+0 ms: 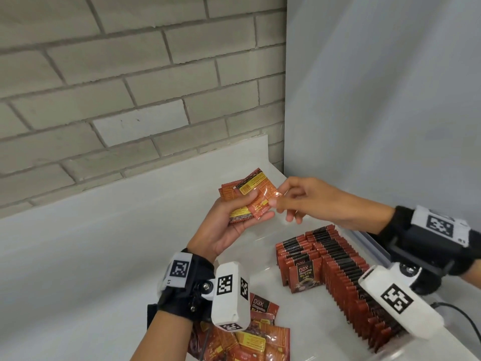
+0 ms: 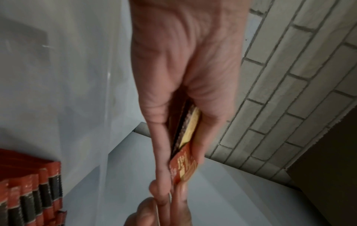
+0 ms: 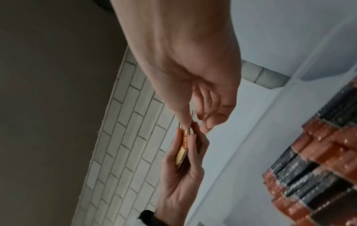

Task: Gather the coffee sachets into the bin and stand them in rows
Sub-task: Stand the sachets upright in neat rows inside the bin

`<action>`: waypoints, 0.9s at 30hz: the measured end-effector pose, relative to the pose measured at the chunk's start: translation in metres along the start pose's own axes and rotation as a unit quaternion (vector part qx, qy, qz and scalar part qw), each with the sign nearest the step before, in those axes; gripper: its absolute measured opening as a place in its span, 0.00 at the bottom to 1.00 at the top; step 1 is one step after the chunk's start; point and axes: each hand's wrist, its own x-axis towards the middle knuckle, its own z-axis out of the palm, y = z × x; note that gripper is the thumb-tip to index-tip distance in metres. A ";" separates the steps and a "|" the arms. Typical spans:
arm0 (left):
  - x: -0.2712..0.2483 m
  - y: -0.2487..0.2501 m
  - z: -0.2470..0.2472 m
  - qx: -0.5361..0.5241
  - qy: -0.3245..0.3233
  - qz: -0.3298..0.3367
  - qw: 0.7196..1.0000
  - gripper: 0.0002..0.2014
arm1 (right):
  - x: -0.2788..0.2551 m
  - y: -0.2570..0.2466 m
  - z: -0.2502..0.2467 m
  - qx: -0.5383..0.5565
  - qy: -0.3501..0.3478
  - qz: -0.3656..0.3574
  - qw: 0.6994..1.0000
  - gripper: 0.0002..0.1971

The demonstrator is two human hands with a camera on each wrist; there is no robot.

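A pale brick wall runs along the far side, meeting a smooth grey-blue panel on the right, and below them stretches a white countertop. On it, to the right, sits a clear plastic bin whose thin wall is hard to trace, and inside it the red-and-black coffee sachets stand on edge in long packed rows, one sachet at the near end facing out with its printed front showing. Near the bottom edge, on the counter just left of the bin, lies a loose heap of red and yellow foil sachets, overlapping flat at odd angles and partly hidden behind the white wrist-mounted camera block. Above the counter, well clear of both the heap and the rows, the left hand is turned palm up with its fingers and thumb curled round a small fanned stack of orange-red sachets, the thumb pressing across their faces. The right hand reaches in from the right, its thumb and forefinger pinching the corner of the stack's top sachet, the other fingers hanging loosely curled below.
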 end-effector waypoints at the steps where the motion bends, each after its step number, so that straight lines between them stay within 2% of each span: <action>1: 0.000 0.000 0.000 0.003 0.001 0.001 1.000 0.17 | 0.000 -0.001 0.001 0.035 0.005 0.005 0.999 0.14; 5: 0.001 0.000 -0.001 -0.004 0.011 0.008 1.000 0.19 | 0.001 -0.007 0.004 0.196 0.018 0.012 0.980 0.11; 8: 0.003 0.000 -0.001 -0.014 0.031 0.017 0.999 0.23 | 0.003 -0.011 0.004 0.249 0.061 -0.016 0.966 0.08; 11: 0.005 0.000 -0.001 -0.049 0.063 0.028 0.996 0.25 | 0.005 -0.011 0.002 0.206 0.127 -0.064 0.968 0.07; 13: 0.006 0.000 -0.001 -0.067 0.071 0.031 0.995 0.27 | 0.005 -0.009 0.002 0.114 0.157 -0.095 0.976 0.06; 15: 0.006 0.000 -0.001 -0.073 0.067 0.035 0.995 0.25 | 0.004 -0.007 0.004 0.037 0.163 -0.109 0.980 0.06; 18: 0.004 0.001 -0.004 -0.069 0.041 0.048 0.996 0.19 | 0.004 -0.005 0.006 -0.001 0.153 -0.109 0.982 0.07; 21: 0.005 0.002 -0.008 -0.066 0.024 0.066 0.995 0.22 | 0.003 -0.007 0.004 0.012 0.114 -0.090 0.989 0.09; 27: 0.005 0.002 -0.008 -0.031 0.019 0.083 0.996 0.22 | 0.003 -0.017 -0.003 0.132 0.083 -0.028 0.987 0.18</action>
